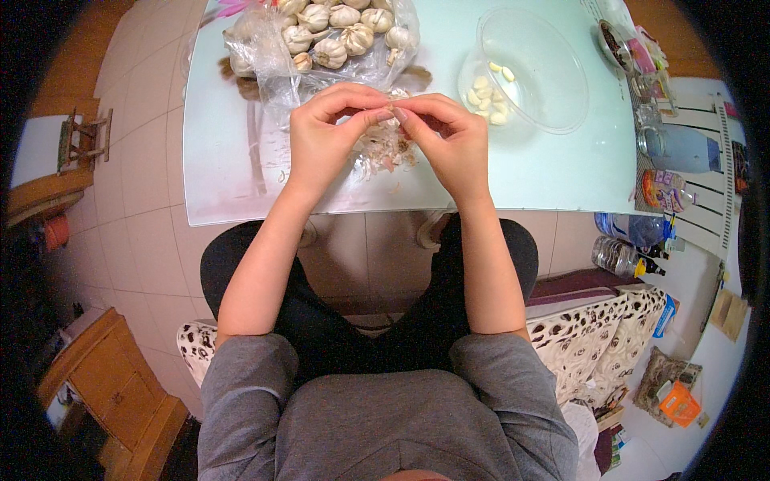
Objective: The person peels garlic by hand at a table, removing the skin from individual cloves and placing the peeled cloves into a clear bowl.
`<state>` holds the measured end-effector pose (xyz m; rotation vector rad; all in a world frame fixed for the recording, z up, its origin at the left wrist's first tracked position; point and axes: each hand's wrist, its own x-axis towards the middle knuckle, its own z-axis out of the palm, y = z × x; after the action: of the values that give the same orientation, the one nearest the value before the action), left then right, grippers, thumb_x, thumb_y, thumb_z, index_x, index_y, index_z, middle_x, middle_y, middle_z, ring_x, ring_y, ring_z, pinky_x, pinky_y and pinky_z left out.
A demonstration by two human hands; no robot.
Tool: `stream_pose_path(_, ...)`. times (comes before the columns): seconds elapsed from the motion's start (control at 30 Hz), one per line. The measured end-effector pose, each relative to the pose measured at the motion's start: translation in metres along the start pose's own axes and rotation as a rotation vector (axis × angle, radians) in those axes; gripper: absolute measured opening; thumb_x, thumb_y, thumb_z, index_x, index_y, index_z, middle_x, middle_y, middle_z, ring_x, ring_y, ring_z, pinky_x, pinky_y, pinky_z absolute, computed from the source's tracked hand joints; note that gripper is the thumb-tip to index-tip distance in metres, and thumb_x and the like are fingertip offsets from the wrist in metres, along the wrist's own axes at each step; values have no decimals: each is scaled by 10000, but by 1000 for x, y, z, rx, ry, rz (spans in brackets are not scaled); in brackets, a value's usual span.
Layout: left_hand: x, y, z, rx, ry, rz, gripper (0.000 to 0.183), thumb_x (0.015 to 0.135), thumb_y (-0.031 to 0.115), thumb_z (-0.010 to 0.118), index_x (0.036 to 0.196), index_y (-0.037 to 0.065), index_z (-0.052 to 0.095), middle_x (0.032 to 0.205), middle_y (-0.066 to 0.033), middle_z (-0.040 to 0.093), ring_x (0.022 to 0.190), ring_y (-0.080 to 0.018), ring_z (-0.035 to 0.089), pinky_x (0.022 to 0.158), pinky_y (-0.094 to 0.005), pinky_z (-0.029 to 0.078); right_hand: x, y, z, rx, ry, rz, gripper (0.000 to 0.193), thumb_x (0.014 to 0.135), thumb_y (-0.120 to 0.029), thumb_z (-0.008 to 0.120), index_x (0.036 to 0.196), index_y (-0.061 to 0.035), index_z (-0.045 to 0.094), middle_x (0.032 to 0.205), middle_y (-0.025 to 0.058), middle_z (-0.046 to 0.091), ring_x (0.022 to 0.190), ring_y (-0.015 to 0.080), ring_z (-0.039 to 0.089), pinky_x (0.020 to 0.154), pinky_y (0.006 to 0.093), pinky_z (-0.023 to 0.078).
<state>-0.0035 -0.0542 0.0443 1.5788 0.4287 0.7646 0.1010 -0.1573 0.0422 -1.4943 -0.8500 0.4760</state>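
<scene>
Garlic piece (391,106) between pinched fingers (427,103)

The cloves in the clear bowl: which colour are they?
The cloves are creamy white, best seen in the head view.

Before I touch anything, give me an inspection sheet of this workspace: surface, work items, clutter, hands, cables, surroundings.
Surface: pale, glossy tabletop.
Work items: garlic bulbs in a clear plastic bag; pale peeled cloves in a clear bowl, right of the hands.
Clutter: loose papery skins beneath the hands.
Hands: left hand and right hand meet at the fingers, pinching a small piece, kind unclear.
Cables: nothing seen.
Surroundings: tiled floor; wooden cabinet at left; spotted fabric and bottles at right.
</scene>
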Motion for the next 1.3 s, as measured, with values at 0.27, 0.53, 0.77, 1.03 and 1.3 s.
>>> stream_pose_path(0.27, 1, -1, -3, 281, -85, 132, 76, 637, -20, 633, 710, 2, 636, 744, -75, 609, 717, -148, 571, 670, -238, 439, 2, 3, -6, -83, -83, 0, 81, 706, -58, 611, 755, 5, 620, 714, 76, 604, 593, 124, 556, 545, 210, 438)
stream_pose_path(0.53, -1, 0, -1, 367, -78, 156, 49, 656, -3, 622, 702, 7, 633, 721, -66, 612, 684, -143, 575, 634, -235, 445, 0, 2, -4, -208, -90, -52, 63, 712, -51, 581, 738, 4, 599, 688, 96, 586, 562, 162, 557, 529, 241, 441)
stream_pose_path(0.77, -2, 0, 3, 343, -40, 112, 61, 667, -13, 612, 722, -3, 636, 742, -66, 618, 688, -136, 575, 638, -234, 448, -1, 3, -1, -218, -45, -79, 78, 712, -54, 583, 757, 10, 587, 678, 109, 577, 559, 169, 561, 528, 240, 448)
stream_pose_path(1.03, 1, -8, 1, -217, -5, -257, 111, 767, 36, 563, 854, -24, 597, 825, -95, 607, 746, -135, 565, 686, -230, 460, -3, -3, 4, 217, -42, 236, 85, 764, -58, 559, 767, 24, 579, 678, 28, 576, 563, 62, 525, 519, 192, 433)
stream_pose_path(1.3, 4, -21, -7, -774, 2, -383, 213, 815, 112, 526, 970, -34, 531, 908, -102, 579, 772, -134, 546, 660, -233, 451, 0, 9, -1, 44, 76, 172, 83, 732, -56, 597, 765, 19, 593, 673, 33, 587, 559, 58, 527, 526, 175, 427)
